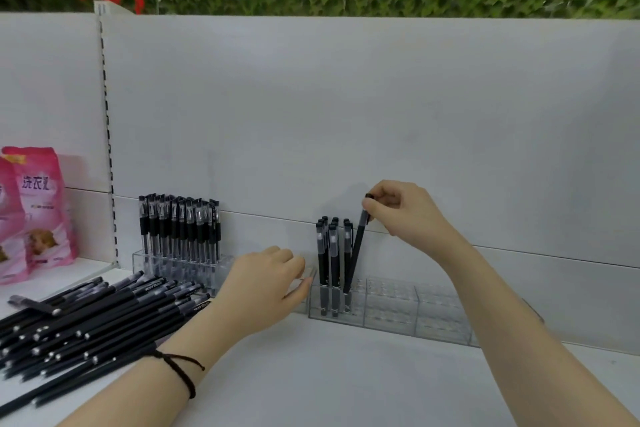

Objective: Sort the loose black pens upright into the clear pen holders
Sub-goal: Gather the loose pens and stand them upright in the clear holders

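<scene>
Right hand [401, 208] pinches a tilted black pen [356, 246], tip entering the clear pen holder [391, 312] steadied by the loosely curled left hand [266, 284]; next, straighten and seat it.

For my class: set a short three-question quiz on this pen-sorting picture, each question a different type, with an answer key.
1. True or false: the right hand is lowering a tilted black pen into the clear plastic pen holder on the right.
2. Multiple choice: where do the loose black pens lie? A) on the white shelf, at the left; B) inside the pink bags; C) on the floor.
3. Fill in: the left hand rests at the right holder's ____ end.

Key: 1 true; 2 A; 3 left.
</scene>
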A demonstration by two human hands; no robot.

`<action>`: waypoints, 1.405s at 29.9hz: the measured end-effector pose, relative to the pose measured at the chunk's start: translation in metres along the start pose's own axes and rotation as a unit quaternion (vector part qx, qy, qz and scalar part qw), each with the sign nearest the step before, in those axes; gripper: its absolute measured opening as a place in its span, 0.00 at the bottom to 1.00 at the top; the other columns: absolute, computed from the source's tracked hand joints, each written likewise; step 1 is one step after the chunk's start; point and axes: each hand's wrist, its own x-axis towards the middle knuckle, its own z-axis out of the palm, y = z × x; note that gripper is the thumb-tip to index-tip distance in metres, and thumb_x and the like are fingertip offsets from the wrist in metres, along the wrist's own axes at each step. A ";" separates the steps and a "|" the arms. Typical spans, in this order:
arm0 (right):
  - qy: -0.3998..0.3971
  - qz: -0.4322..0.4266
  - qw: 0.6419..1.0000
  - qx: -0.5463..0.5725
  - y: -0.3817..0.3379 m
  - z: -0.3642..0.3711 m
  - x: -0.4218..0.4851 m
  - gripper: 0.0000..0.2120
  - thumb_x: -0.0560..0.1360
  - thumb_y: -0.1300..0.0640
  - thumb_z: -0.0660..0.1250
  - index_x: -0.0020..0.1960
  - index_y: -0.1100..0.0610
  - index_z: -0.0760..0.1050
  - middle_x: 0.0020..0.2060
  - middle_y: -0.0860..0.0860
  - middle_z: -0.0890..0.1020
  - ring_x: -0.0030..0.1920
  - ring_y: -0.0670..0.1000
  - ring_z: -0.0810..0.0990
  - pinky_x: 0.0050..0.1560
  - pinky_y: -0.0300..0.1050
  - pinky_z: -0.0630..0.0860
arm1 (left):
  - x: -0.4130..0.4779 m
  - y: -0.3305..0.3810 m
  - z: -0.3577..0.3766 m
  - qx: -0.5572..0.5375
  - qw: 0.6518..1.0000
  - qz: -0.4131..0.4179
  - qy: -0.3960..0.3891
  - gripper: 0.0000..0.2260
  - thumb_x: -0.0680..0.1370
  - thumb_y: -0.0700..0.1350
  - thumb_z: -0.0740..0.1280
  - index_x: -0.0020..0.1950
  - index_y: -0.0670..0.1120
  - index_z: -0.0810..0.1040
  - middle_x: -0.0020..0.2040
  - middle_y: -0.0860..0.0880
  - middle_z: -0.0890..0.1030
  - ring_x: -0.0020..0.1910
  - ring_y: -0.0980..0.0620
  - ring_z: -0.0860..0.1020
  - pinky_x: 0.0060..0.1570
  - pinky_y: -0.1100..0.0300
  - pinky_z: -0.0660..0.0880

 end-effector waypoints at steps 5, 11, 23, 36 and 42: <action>0.033 -0.023 0.999 -0.025 0.000 -0.001 0.000 0.05 0.76 0.54 0.66 0.44 0.53 0.79 0.39 0.48 0.84 0.38 0.47 0.78 0.41 0.43 0.74 | -0.002 0.001 0.002 0.004 1.000 -0.009 0.011 0.14 0.76 0.55 0.58 0.34 0.50 0.73 0.28 0.56 0.72 0.28 0.54 0.72 0.19 0.62 0.64; 0.020 -0.031 0.999 -0.031 -0.002 -0.001 -0.001 0.05 0.76 0.54 0.66 0.44 0.52 0.79 0.38 0.46 0.84 0.35 0.44 0.77 0.42 0.45 0.75 | -0.003 -0.004 0.005 0.021 0.999 -0.025 0.004 0.14 0.76 0.54 0.58 0.33 0.50 0.73 0.27 0.56 0.71 0.28 0.55 0.71 0.22 0.67 0.53; -0.009 -0.026 1.000 -0.002 -0.007 -0.006 -0.006 0.05 0.76 0.53 0.68 0.44 0.53 0.80 0.37 0.47 0.85 0.38 0.48 0.79 0.38 0.42 0.73 | -0.008 -0.014 0.007 0.022 0.998 -0.061 0.009 0.15 0.75 0.54 0.57 0.32 0.50 0.72 0.27 0.55 0.71 0.28 0.54 0.72 0.19 0.63 0.59; -0.012 0.028 0.951 -0.309 -0.001 0.018 -0.028 0.16 0.77 0.42 0.62 0.42 0.54 0.74 0.39 0.49 0.80 0.41 0.52 0.78 0.40 0.45 0.74 | -0.004 -0.016 0.001 0.029 0.997 -0.064 -0.023 0.14 0.75 0.52 0.58 0.32 0.48 0.72 0.26 0.54 0.70 0.26 0.53 0.69 0.20 0.61 0.61; -0.035 -0.154 0.913 -0.375 -0.015 0.041 -0.061 0.11 0.79 0.49 0.57 0.53 0.54 0.74 0.49 0.49 0.78 0.50 0.53 0.76 0.48 0.47 0.72 | -0.016 -0.026 -0.025 0.070 0.993 0.002 -0.094 0.13 0.72 0.53 0.56 0.30 0.49 0.70 0.25 0.54 0.68 0.24 0.53 0.67 0.24 0.60 0.62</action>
